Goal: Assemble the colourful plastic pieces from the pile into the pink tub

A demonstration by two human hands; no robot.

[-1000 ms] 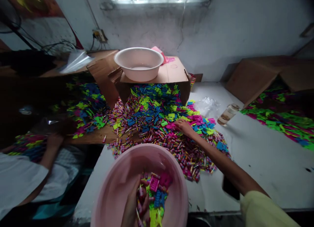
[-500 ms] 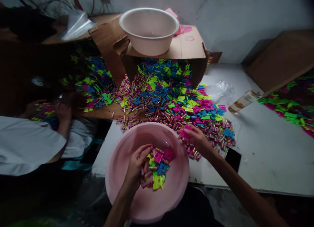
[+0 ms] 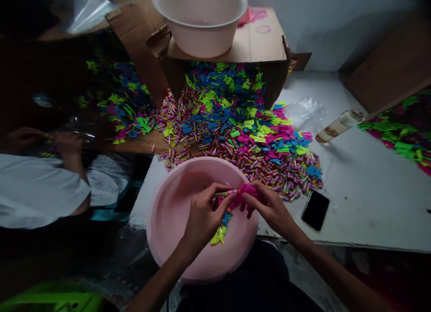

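Above the pink basin (image 3: 168, 253), my two hands meet. My left hand (image 3: 204, 215) pinches a small striped tube with a clear end (image 3: 228, 193) between thumb and fingers. My right hand (image 3: 273, 211) grips a bright pink plastic piece (image 3: 247, 188), and the tube's tip touches it or lies right against it. Below them in the basin lie a yellow plastic piece (image 3: 219, 235) and a blue plastic piece (image 3: 226, 218); my fingers hide part of that pile. Behind the basin spreads a heap of small striped tubes (image 3: 279, 177).
Coloured plastic pieces (image 3: 229, 96) spill from a cardboard box (image 3: 259, 47) with a white basin (image 3: 202, 38) on top. A phone (image 3: 315, 210) and a bottle (image 3: 340, 125) are on the white table (image 3: 370, 191). At left, another person's hands (image 3: 69, 146) work over more pieces.
My right hand has come from the heap to the basin with the pink piece. My left hand has risen to meet it, a tube now in its fingers. The view has tilted down.
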